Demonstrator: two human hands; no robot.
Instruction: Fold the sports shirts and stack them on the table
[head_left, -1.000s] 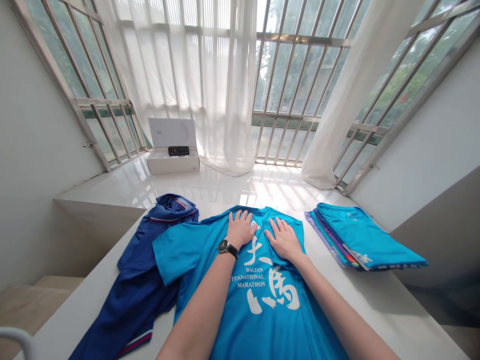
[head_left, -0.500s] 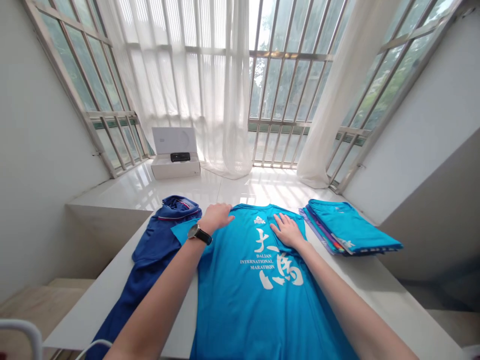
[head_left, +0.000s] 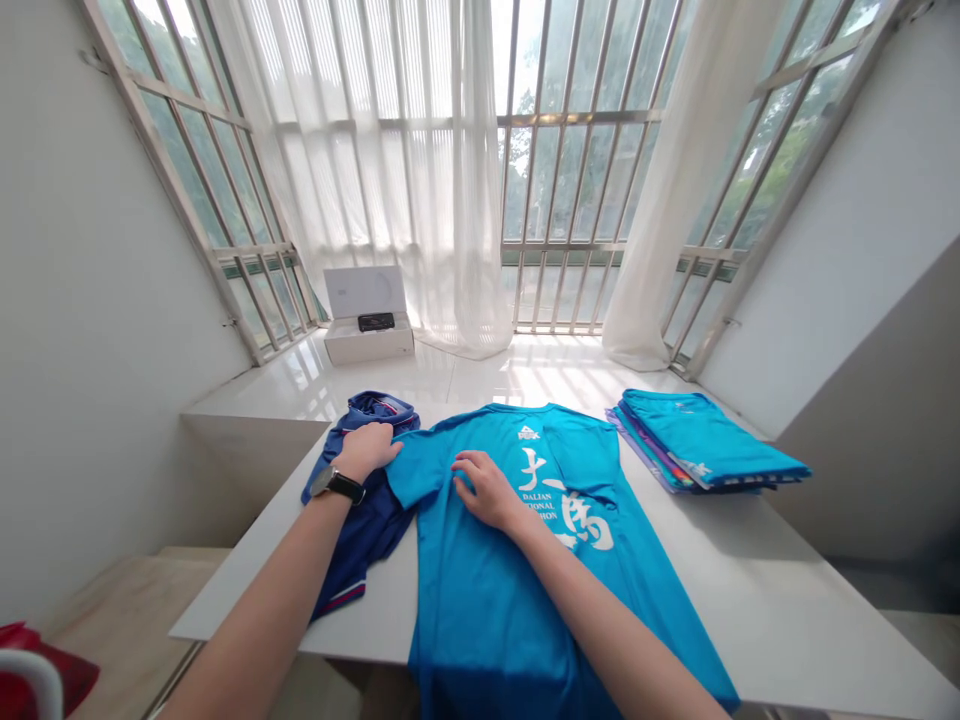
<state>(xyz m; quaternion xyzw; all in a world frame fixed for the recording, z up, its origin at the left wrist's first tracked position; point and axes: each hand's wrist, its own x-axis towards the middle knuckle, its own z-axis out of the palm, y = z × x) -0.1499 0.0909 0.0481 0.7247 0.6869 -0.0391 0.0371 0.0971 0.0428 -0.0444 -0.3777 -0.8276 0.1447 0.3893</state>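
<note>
A blue T-shirt with white lettering lies spread out, its back print facing up and its hem hanging over the table's near edge. At the tip of its left sleeve is my left hand, wearing a watch, with fingers and thumb closed at the sleeve's edge. My right hand rests on the shirt left of the print, fingers apart and slightly bent. The right sleeve is folded inward over the shirt's back. Under and beside my left hand lies a dark blue garment with red and white trim.
A stack of folded shirts sits on the right of the white table. On the sill behind stands an open white box with a black item inside. Barred windows and a white curtain rise behind. Something red shows at lower left.
My left hand has moved left to the sleeve's end. My right hand has slid left from the right shoulder to the shirt's left side. The view has shifted slightly.
</note>
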